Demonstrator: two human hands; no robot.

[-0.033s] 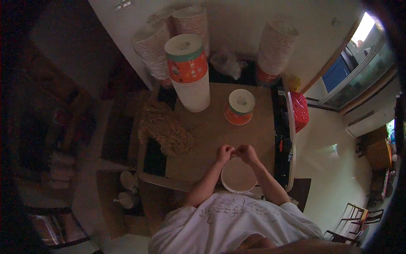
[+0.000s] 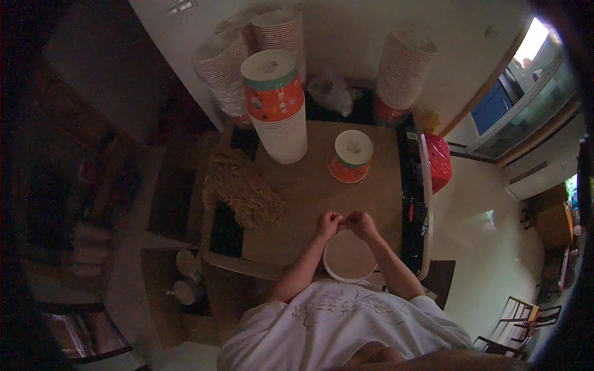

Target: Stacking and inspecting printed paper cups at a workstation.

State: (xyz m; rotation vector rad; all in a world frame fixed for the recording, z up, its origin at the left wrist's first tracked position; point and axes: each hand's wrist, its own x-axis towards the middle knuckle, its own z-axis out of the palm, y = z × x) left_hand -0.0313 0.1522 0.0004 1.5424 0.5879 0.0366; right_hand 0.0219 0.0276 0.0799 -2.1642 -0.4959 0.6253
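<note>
Both hands meet over the near edge of the brown table (image 2: 309, 198), just above the far rim of a round paper bowl (image 2: 349, 256) that sits between the forearms, close against the person's white shirt. The left hand (image 2: 328, 224) and the right hand (image 2: 362, 225) have their fingertips pinched together, touching each other around something too small to make out; what they grip cannot be told. The bowl stands upright with its mouth up, and its pale inside looks empty as far as the dim view shows. Near the middle of the table, toward the far right, stands a short orange paper tub (image 2: 351, 156) closed by a white lid with a green rim. At the far left side rises a tall stack of white paper cups (image 2: 281, 120) topped by an orange patterned cup under a lid of the same kind. A heap of tan straw-like fibre (image 2: 244, 188) lies along the left edge. Behind the table, against the wall, stand more tall stacks of nested paper bowls (image 2: 405, 65), with a crumpled clear plastic bag (image 2: 334, 93) between them. A red plastic basket (image 2: 438, 162) hangs off the right edge.
</note>
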